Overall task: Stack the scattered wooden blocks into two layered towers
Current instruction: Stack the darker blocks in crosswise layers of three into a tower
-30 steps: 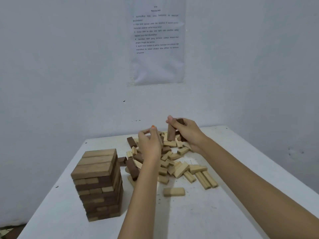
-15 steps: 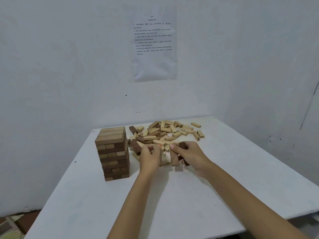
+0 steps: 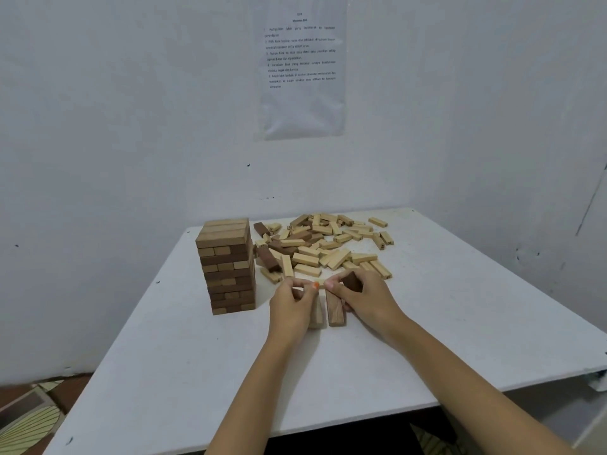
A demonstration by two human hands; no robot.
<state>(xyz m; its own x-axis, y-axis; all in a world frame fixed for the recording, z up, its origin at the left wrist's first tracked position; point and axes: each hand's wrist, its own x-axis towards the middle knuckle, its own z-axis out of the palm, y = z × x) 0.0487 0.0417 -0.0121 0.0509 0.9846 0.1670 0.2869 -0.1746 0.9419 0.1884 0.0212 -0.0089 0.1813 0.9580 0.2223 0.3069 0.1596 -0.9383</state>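
Note:
One layered tower (image 3: 228, 264) of brown and tan blocks stands at the table's back left. A heap of scattered light and dark blocks (image 3: 323, 247) lies behind my hands. My left hand (image 3: 290, 305) pinches a pale block (image 3: 316, 310) that lies on the table. My right hand (image 3: 364, 297) holds a dark block (image 3: 353, 281), and its fingertips touch a reddish-brown block (image 3: 334, 308) lying beside the pale one. Both lying blocks point toward me, side by side.
The white table (image 3: 427, 323) stands in a corner of white walls, with a printed sheet (image 3: 302, 64) taped to the back wall. The table's near edge runs below my forearms and its right edge falls off at the far right. Patterned floor shows at the lower left.
Both hands came from the pile toward me with blocks, and the blocks now lie flat on the table in front of the pile. The camera has drawn back and tilted.

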